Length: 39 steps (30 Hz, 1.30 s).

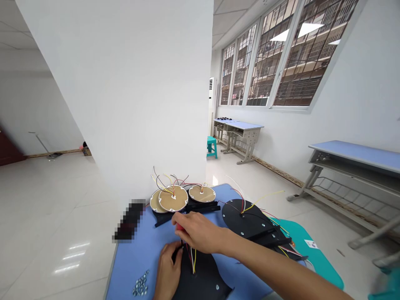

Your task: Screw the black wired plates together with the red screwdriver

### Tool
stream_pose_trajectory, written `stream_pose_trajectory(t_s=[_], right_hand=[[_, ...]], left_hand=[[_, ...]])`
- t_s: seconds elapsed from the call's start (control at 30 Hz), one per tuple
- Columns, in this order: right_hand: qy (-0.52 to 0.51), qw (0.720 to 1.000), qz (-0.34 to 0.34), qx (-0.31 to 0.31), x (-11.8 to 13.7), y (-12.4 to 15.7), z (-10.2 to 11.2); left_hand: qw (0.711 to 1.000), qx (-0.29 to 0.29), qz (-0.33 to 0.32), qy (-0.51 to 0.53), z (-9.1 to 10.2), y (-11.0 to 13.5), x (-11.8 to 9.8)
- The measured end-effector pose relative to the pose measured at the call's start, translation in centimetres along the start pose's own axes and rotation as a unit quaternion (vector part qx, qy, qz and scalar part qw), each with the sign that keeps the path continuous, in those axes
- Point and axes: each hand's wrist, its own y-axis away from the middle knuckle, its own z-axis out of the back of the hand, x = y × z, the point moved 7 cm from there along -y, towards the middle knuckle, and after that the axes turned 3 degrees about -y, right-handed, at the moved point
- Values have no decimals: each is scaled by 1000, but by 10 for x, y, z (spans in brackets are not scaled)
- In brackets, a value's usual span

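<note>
My right hand (196, 231) is closed around a red-handled tool (179, 227), held tip down over a black round plate (203, 277) with red, yellow and black wires. Just to the left, my left hand (167, 271) rests on that plate's edge, its fingers curled against it beside the tool's tip. Both hands are over the blue table (137, 254).
Tan round discs (173, 198) with wires lie on black brackets at the table's far edge. A stack of black plates (246, 218) lies to the right. Several small screws (141, 284) lie near left. A teal stool (312, 254) stands at the right. A white pillar rises ahead.
</note>
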Motion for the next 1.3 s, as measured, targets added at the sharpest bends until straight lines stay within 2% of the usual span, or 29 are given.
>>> stream_pose_trajectory(t_s=[0.2, 0.4, 0.53, 0.67, 0.83, 0.97, 1.1, 1.23, 1.3], right_hand=[[70, 996, -49, -18, -6, -3, -4], [103, 994, 27, -10, 10, -5, 5], [132, 991, 34, 7, 15, -10, 5], [136, 987, 76, 27, 25, -12, 2], [158, 986, 33, 36, 21, -15, 2], [149, 986, 62, 52, 23, -15, 1], [157, 986, 32, 50, 18, -16, 3], [146, 985, 65, 58, 24, -15, 2], [153, 985, 50, 60, 22, -15, 1]], left_hand=[[1000, 3, 11, -10, -1, 3, -1], [1000, 6, 6, -7, -3, 1, -2], [1000, 0, 17, -18, -3, 1, 3], [999, 1, 21, -32, -3, 1, 5], [999, 11, 18, -32, -5, -2, 3], [999, 20, 17, -29, -5, -3, 0], [999, 25, 19, -31, -3, -3, -2], [999, 25, 20, -35, -2, -2, -4], [999, 22, 23, -37, -2, -1, -4]])
